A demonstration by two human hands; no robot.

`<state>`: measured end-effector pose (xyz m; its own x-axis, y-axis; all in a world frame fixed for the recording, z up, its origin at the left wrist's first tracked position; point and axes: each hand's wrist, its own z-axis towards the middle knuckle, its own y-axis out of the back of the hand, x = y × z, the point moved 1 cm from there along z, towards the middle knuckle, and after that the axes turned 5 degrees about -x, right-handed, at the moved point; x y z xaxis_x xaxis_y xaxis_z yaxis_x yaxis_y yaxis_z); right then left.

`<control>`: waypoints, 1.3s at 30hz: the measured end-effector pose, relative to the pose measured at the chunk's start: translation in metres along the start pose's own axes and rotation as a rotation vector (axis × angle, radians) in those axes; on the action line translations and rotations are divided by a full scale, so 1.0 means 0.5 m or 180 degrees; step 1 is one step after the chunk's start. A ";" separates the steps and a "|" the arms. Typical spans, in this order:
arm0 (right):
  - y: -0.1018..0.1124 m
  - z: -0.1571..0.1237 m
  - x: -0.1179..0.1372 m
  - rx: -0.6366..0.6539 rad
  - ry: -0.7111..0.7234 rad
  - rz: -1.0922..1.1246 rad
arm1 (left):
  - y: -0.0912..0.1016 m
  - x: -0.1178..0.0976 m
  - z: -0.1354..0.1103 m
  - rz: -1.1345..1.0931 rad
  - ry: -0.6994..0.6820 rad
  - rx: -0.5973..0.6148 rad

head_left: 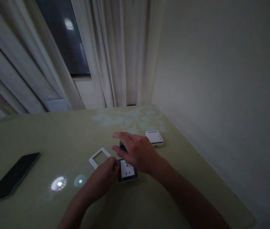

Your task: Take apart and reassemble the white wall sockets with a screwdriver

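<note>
A wall socket (127, 170) with a white face and dark surround lies on the table in front of me. My left hand (107, 168) is closed, its fingertips pinched at the socket's upper left edge; the fingertips are partly hidden. Over the socket's upper side, my right hand (137, 151) curls around a green-and-black handle (122, 146), which looks like a screwdriver's. The thumb and forefinger stand apart at their tips, and most of the tool is hidden by the hand. Just beyond my left hand lies a white square frame (94, 161), partly covered by it.
A white switch or socket unit (155, 138) sits behind my right hand. On the left lies a dark flat tablet-like slab (12, 176). The glossy greenish table (60, 136) meets the wall (220, 95) on the right, with curtains (122, 54) behind.
</note>
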<state>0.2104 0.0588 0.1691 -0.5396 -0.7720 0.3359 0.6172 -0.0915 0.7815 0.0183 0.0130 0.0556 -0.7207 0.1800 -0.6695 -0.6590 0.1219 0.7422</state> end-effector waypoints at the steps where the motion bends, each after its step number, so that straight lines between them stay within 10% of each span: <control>1: -0.001 0.000 0.000 0.0005 0.0007 0.0015 | 0.008 0.003 0.001 0.0001 -0.0032 -0.0046; 7: -0.002 -0.001 -0.004 -0.0055 0.0089 0.0119 | 0.018 0.001 0.004 -0.0051 -0.0384 -0.0183; 15: 0.065 -0.013 -0.024 -0.0578 -0.0131 0.0187 | -0.064 -0.021 0.015 0.0169 -0.0706 -0.0230; 39: 0.037 -0.017 -0.043 0.0086 0.0138 0.0759 | -0.091 -0.008 0.022 -0.0042 -0.0854 -0.0472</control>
<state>0.2384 0.0685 0.1720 -0.3549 -0.7961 0.4902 0.7083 0.1132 0.6968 0.0538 0.0173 0.0249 -0.6423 0.4330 -0.6324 -0.7063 -0.0142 0.7077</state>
